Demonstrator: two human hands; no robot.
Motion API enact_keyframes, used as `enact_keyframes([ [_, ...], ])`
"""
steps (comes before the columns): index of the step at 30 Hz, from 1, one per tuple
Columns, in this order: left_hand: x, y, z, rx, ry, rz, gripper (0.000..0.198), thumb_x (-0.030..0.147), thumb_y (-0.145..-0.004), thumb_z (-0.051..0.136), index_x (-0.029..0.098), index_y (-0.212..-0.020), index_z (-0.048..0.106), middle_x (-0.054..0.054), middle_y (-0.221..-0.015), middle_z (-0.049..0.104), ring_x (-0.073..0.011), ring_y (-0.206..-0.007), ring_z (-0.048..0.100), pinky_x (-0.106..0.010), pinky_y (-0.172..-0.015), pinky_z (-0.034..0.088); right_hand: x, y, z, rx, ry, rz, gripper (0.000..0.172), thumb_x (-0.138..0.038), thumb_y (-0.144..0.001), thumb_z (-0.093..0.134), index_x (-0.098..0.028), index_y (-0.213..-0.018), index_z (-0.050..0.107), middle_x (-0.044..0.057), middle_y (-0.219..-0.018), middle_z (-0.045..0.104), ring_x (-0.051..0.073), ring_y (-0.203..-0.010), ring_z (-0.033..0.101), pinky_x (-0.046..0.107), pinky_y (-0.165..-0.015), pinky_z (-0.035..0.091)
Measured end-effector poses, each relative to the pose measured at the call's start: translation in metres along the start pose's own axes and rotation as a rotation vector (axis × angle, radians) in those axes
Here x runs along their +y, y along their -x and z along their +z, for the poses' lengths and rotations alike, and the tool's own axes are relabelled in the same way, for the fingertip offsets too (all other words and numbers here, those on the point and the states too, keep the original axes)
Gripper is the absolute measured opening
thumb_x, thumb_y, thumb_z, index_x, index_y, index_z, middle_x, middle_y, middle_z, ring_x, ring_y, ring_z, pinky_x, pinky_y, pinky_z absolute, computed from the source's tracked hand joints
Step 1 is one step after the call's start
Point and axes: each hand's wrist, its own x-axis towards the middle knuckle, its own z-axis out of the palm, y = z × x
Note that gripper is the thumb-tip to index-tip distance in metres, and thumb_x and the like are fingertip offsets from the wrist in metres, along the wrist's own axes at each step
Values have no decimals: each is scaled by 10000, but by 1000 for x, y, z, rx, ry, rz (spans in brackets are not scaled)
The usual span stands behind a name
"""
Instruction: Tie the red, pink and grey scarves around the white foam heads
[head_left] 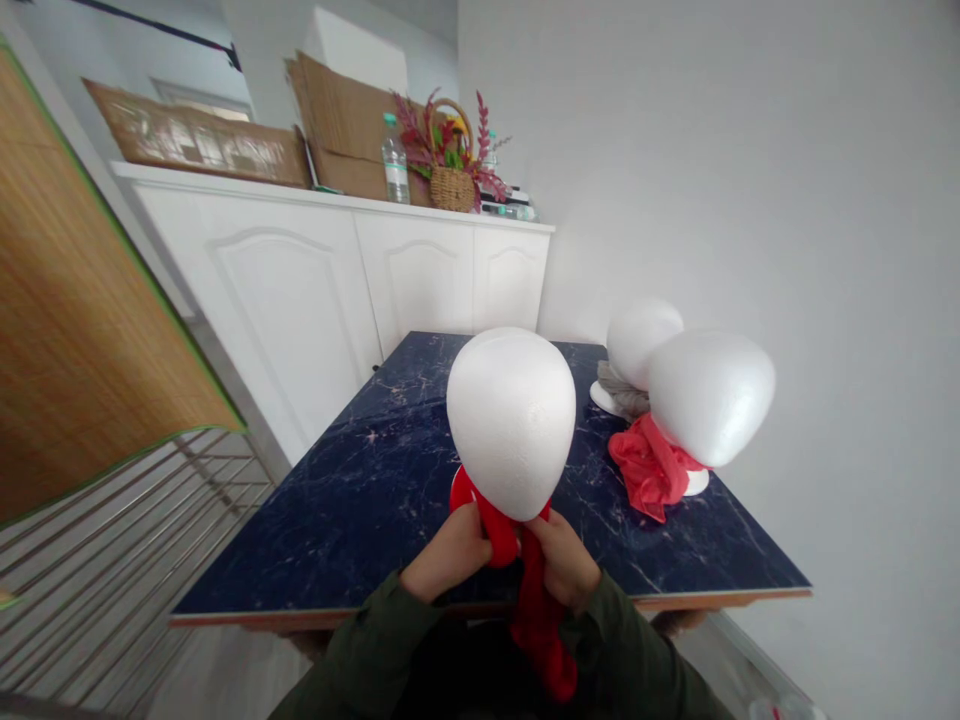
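A white foam mannequin head (511, 415) stands near the front edge of the dark blue table. Red cloth (541, 630) wraps round its neck, and one length hangs over the table edge toward my lap. On the left side of the neck, my left hand (456, 550) is closed on the cloth. My right hand (564, 562) grips the cloth on the other side, just under the head. Some of my fingertips are hidden behind the fabric and beneath the head.
Two more white foam heads (712, 395) (643, 340) stand at the table's right, with coral cloth (654, 468) and grey cloth (624, 392) at their necks. Behind the blue table (360, 470) is a white cabinet (292, 300) bearing a flower basket (452, 188). A metal rack (135, 560) stands left.
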Motion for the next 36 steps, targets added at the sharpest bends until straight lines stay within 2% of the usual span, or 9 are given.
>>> enact_keyframes([
  [4, 0, 2, 5, 76, -28, 71, 279, 118, -626, 605, 132, -903, 628, -38, -877, 658, -181, -814, 586, -276, -769, 466, -3, 7, 1, -57, 114, -55, 203, -319, -755, 483, -163, -776, 611, 39, -669, 625, 190, -702, 587, 311, -653, 454],
  [10, 1, 3, 8, 112, 77, 104, 307, 66, -633, 507, 111, -909, 633, -47, -883, 661, -171, -805, 586, -281, -799, 457, -6, 21, -4, 54, 894, -543, 195, -178, -777, 412, -193, -651, 560, 56, -822, 582, 197, -882, 506, 350, -860, 359],
  [13, 0, 5, 7, 87, 76, 29, 252, 70, -643, 472, 105, -825, 643, -37, -771, 661, -166, -733, 583, -266, -710, 467, -6, 26, -4, 144, 1246, -649, 231, -148, -806, 394, -181, -615, 520, 64, -785, 546, 183, -801, 494, 331, -772, 371],
  [19, -6, 7, 8, 78, 222, -63, 199, 31, -604, 460, 105, -722, 603, -11, -668, 623, -135, -643, 553, -248, -638, 451, -2, 25, -5, 274, 1121, -592, 96, -203, -753, 519, -183, -669, 478, -16, -610, 510, 117, -565, 485, 232, -545, 362],
  [26, 6, 5, 14, 166, 27, 124, 280, 29, -588, 479, 147, -814, 597, -39, -870, 637, -171, -842, 568, -298, -841, 419, -2, 17, -2, 111, 1241, -499, 158, -301, -738, 549, -161, -669, 572, 6, -597, 563, 127, -554, 498, 237, -539, 342],
  [29, 6, 8, 2, 258, 115, 20, 273, 69, -580, 536, 154, -838, 564, -21, -829, 632, -158, -761, 583, -268, -737, 454, -15, 9, -18, 60, 1277, -511, 105, -204, -729, 506, -160, -750, 600, -6, -595, 566, 118, -533, 485, 226, -518, 326],
  [32, 3, 10, -25, 426, 444, -133, 294, 119, -585, 560, 171, -869, 499, 20, -719, 610, -113, -582, 564, -213, -559, 444, -34, -1, -40, 185, 1352, -554, 148, -133, -652, 517, -162, -787, 570, -15, -625, 556, 121, -556, 479, 224, -526, 329],
  [34, 0, 12, -47, 433, 588, -224, 329, 157, -591, 568, 164, -909, 486, 7, -728, 616, -112, -568, 569, -214, -552, 447, -47, -9, -50, 258, 1433, -551, 114, -113, -624, 507, -169, -719, 534, -25, -591, 521, 123, -541, 464, 230, -522, 328],
  [36, -3, 14, -70, 384, 489, -282, 361, 172, -586, 565, 148, -939, 499, -18, -763, 623, -131, -599, 584, -235, -574, 456, -55, -20, -55, 297, 1502, -569, 107, -113, -618, 502, -173, -704, 522, -18, -596, 518, 136, -557, 471, 244, -541, 355],
])
